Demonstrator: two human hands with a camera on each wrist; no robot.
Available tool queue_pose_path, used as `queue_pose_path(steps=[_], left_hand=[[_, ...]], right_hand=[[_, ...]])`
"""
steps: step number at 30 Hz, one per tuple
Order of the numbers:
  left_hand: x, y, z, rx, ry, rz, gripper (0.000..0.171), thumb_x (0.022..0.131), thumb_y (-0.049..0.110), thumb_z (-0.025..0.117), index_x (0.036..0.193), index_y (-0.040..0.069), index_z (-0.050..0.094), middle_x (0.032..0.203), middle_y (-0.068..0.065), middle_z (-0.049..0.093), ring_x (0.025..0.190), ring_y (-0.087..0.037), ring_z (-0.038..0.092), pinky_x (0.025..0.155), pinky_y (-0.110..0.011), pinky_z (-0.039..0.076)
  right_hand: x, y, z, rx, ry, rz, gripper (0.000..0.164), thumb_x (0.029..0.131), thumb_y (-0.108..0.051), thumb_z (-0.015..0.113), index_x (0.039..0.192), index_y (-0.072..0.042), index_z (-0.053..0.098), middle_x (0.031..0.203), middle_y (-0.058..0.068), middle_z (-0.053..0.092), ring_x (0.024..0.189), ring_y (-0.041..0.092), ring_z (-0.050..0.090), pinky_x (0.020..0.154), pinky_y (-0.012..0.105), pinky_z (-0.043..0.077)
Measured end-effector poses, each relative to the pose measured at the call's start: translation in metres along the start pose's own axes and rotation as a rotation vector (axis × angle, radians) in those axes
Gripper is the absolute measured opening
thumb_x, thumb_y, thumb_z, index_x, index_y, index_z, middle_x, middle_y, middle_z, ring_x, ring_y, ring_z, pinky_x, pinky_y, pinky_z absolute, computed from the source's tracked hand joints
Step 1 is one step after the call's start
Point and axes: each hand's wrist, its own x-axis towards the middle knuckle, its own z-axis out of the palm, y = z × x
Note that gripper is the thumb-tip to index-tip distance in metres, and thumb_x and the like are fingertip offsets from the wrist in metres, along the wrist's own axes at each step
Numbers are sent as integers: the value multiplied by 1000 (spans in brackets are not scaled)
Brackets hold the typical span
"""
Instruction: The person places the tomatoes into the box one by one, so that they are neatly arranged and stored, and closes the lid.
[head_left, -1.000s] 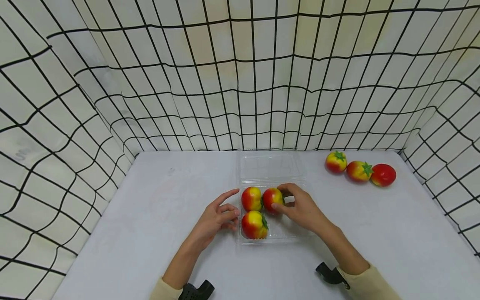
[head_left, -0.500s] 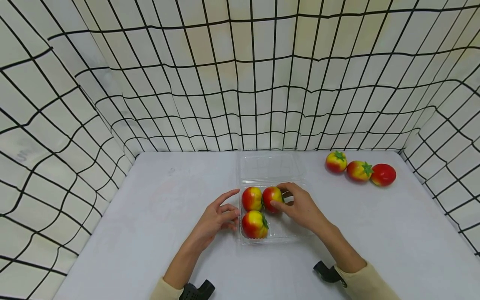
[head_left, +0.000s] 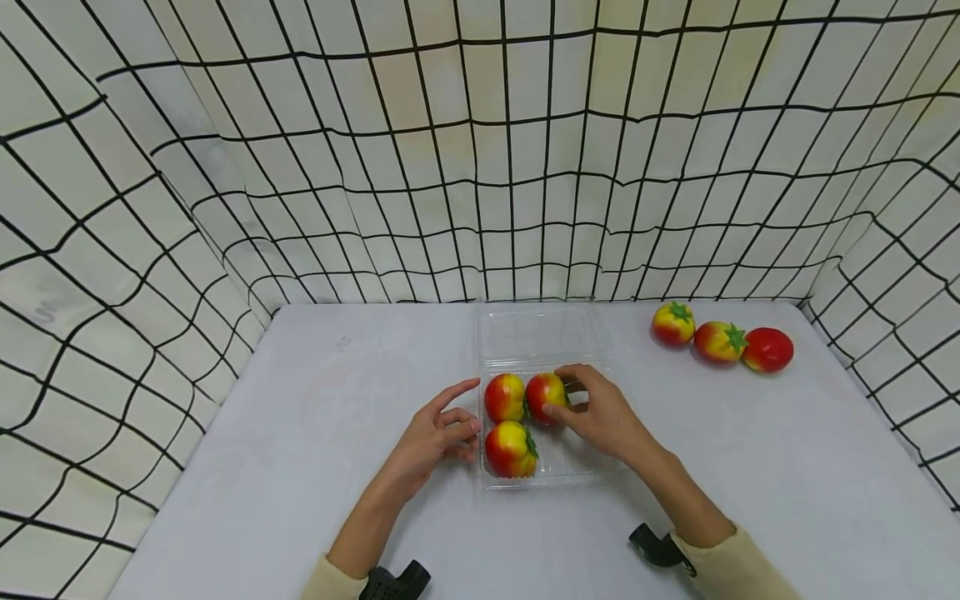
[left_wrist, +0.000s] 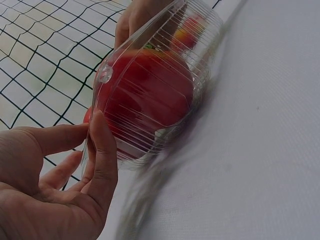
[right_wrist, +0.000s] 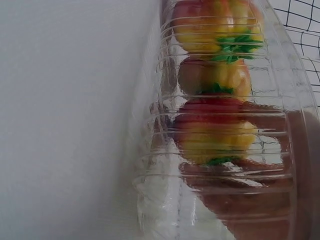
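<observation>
A clear plastic clamshell box point(head_left: 566, 458) lies with its lid point(head_left: 538, 333) folded back. Inside it are several-coloured, red-and-yellow tomatoes: one at back left point(head_left: 503, 397), one at front left point(head_left: 510, 450), and one at back right point(head_left: 543, 397). My right hand point(head_left: 607, 419) grips the back right tomato between thumb and fingers, within the box; the right wrist view shows this through the clear wall. At the box's left side, my left hand point(head_left: 431, 437) pinches the rim point(left_wrist: 102, 75) between thumb and finger, as the left wrist view shows.
At the back right of the white table point(head_left: 337, 400) stand a yellow-red tomato point(head_left: 672, 323), another beside it point(head_left: 716, 342), and a red one point(head_left: 767, 349). Black netting point(head_left: 510, 183) over pale walls borders the back and sides.
</observation>
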Motion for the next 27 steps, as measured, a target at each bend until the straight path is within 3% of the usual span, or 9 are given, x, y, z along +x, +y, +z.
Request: queue_pose_path(steps=[12, 18, 27], left_hand=[[0, 0, 0, 13, -6, 9, 64, 102, 11, 66, 159, 21, 41, 89, 1, 64, 75, -14, 65, 73, -26, 64], [-1, 0, 0, 1, 4, 1, 62, 101, 12, 67, 157, 25, 43, 89, 0, 65, 74, -14, 66, 73, -28, 64], [-1, 0, 0, -2, -1, 3, 63, 101, 12, 67, 158, 23, 43, 88, 1, 65, 73, -14, 65, 72, -26, 64]], right_hand=[[-3, -6, -6, -44, 17, 4, 61, 92, -22, 81, 142, -2, 53, 139, 18, 60, 126, 36, 62, 100, 48, 60], [-3, -5, -12, -33, 40, -17, 61, 91, -20, 81, 142, 0, 54, 139, 21, 60, 125, 36, 61, 100, 50, 60], [-4, 0, -21, -18, 86, -60, 56, 91, -22, 81, 138, -4, 58, 136, 20, 62, 124, 37, 63, 99, 51, 60]])
